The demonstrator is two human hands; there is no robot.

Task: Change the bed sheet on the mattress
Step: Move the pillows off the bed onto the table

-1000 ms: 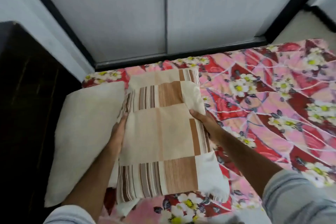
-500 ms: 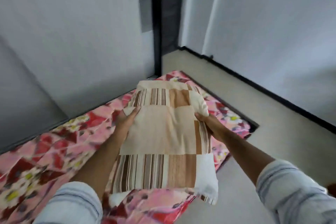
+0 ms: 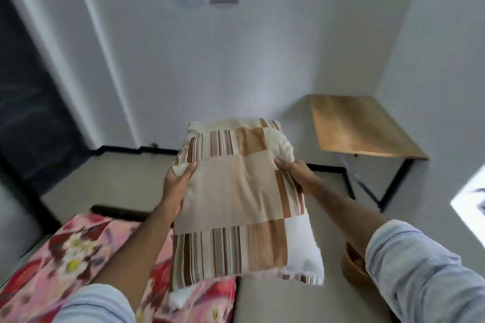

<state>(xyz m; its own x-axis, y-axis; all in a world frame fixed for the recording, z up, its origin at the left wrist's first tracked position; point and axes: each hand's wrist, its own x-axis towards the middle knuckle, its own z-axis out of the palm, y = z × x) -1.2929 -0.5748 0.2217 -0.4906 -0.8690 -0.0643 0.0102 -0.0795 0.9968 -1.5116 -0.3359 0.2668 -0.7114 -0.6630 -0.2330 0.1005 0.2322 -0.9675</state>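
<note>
Two hands on one pillow (image 3: 236, 191), held up in the air, long axis pointing away from the person. Left hand (image 3: 177, 183) grips its left edge, fingers (image 3: 183, 171) curled over the top face and clamped on the fabric. Right hand (image 3: 295, 170) grips the right edge, fingers pinching a bunched corner of the cover. Pillow cover is beige and brown patchwork with striped blocks, white end nearest the body. Pink and red floral bed sheet (image 3: 78, 257) still on the mattress, below and left of the left fingers; pillow's near end overhangs its corner. Wooden tabletop (image 3: 359, 126) on black legs stands beyond and right of the right fingers, against the wall. Brown rounded object (image 3: 353, 267) on the floor below the right forearm, partly hidden by the sleeve; can't tell what it is. Frame is motion-blurred.
</note>
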